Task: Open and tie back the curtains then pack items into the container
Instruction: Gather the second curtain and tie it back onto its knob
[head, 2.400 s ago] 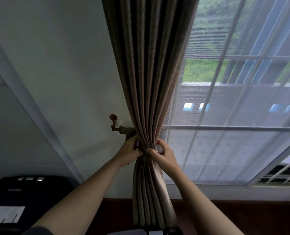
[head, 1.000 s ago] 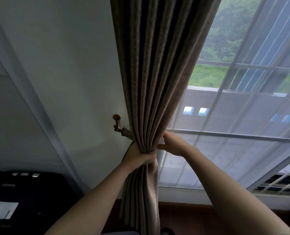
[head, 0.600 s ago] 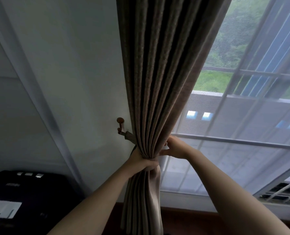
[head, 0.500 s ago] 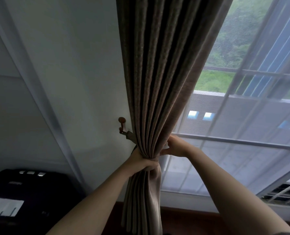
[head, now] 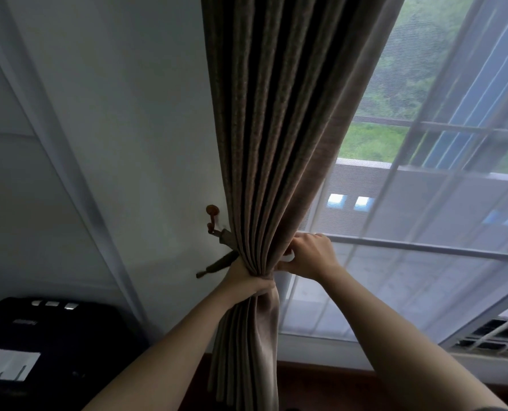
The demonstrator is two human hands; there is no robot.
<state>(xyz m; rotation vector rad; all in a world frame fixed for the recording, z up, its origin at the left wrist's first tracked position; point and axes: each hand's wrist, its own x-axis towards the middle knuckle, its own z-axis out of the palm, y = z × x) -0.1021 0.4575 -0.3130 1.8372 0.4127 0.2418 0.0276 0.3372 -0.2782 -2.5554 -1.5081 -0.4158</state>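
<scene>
Head view: a brown pleated curtain (head: 279, 129) hangs from the top of the frame and is gathered into a narrow waist beside the wall, its lower part falling loose toward the floor. The left hand (head: 248, 280) wraps round that waist from the wall side, fingers (head: 264, 283) curled tight across the front of the folds, gripping the bunched fabric. The right hand (head: 310, 256) sits just to the window side of the gather, at about the same height and slightly above the left; its fingers are curled and pinch at the curtain's edge, though exactly what lies between them cannot be told. A dark tieback strap (head: 218, 264) runs from behind the left hand toward the wall, its loose end sticking out to the left. Just above it a reddish-brown wall hook (head: 212, 216) projects from the pale wall (head: 128, 114). Right of the curtain a sheer white curtain (head: 424, 232) covers the window. A black case (head: 51, 336) with a white label sits at the lower left.
</scene>
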